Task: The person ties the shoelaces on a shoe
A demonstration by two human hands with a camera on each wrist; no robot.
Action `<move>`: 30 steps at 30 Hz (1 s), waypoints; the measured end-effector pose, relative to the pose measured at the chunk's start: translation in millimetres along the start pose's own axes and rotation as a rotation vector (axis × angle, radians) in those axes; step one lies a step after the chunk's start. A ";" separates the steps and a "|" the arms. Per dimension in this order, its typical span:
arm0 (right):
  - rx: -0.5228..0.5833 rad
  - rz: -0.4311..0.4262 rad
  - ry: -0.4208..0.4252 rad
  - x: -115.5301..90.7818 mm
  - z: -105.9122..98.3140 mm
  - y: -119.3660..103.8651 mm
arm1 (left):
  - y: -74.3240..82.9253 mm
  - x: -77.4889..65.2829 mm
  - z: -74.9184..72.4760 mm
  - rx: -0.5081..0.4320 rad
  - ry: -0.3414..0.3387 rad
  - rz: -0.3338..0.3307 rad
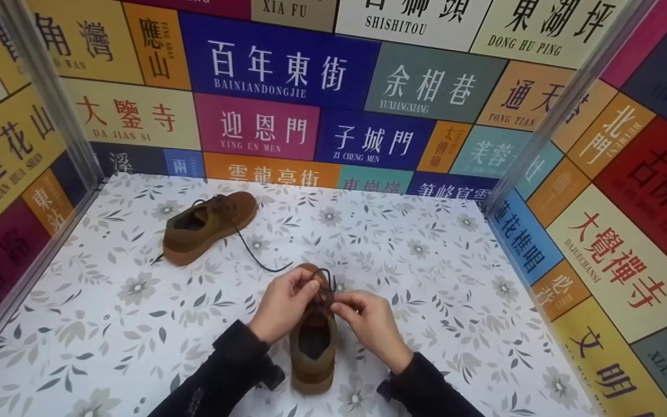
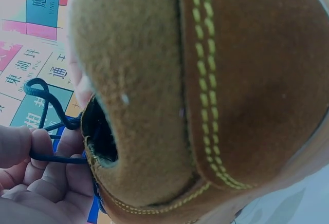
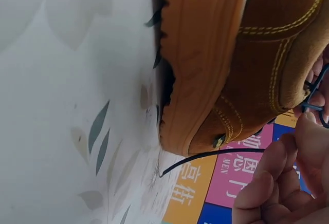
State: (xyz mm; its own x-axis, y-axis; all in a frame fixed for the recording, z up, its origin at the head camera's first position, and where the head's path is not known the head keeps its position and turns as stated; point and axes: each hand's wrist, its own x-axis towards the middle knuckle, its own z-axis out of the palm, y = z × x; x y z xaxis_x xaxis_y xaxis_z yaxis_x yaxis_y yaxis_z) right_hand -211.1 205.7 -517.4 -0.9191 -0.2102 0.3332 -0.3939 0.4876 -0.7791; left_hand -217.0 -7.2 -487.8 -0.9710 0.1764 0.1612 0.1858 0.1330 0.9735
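A brown suede shoe (image 1: 314,376) with yellow stitching stands on the table, its heel toward me. On its left side my left hand (image 1: 287,302) pinches a dark shoelace (image 2: 56,158) between thumb and finger, close over the shoe's lacing. A loop of that lace rises above the shoe's front in the head view. My right hand (image 1: 371,324) is at the right side, its thumb and index fingertip pinching the lace too. From the right hand a loose lace end (image 3: 216,153) hangs down past the shoe's side. The hands partly hide the lacing and toe.
A second brown shoe (image 1: 209,226) stands at the back left, one long lace trailing toward the first shoe. The white table (image 1: 426,278) has a leaf and flower print. Panels with colourful lettered signs (image 1: 278,63) enclose its back and sides.
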 end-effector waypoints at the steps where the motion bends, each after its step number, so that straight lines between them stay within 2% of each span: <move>1: -0.018 -0.023 0.009 0.9 -0.2 1.2 | -0.1 0.0 0.1 0.003 0.001 -0.001; 3: -0.052 -0.062 0.031 2.8 -1.7 3.9 | 0.0 -0.3 0.1 0.002 -0.001 -0.005; 6: -0.090 -0.072 0.078 7.6 -8.6 9.6 | -0.4 0.2 0.1 0.018 0.003 -0.008; 15: -0.151 0.043 0.278 22.1 -53.1 45.4 | -3.6 -0.9 -1.4 0.023 0.021 -0.022; 19: -0.168 0.113 0.304 19.3 -67.5 61.0 | -4.9 -2.3 -1.7 0.014 0.011 -0.016; 22: -0.214 0.138 0.301 15.5 -73.6 70.5 | -5.2 -4.4 -3.9 0.017 0.033 -0.007; 26: -0.230 0.180 0.297 9.9 -80.7 82.7 | -3.9 -7.7 -17.5 -0.055 0.115 -0.046; 30: -0.199 0.245 0.261 3.9 -89.4 91.5 | -3.7 -15.6 -48.6 -0.152 0.202 -0.140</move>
State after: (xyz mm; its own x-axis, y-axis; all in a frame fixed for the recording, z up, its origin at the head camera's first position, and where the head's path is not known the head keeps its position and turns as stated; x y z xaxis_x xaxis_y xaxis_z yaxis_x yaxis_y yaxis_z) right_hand -250.9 325.3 -539.9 -0.9452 0.1418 0.2939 -0.1326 0.6562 -0.7429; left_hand -209.9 -57.8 -486.1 -0.9987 -0.0332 0.0378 0.0380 -0.0083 0.9992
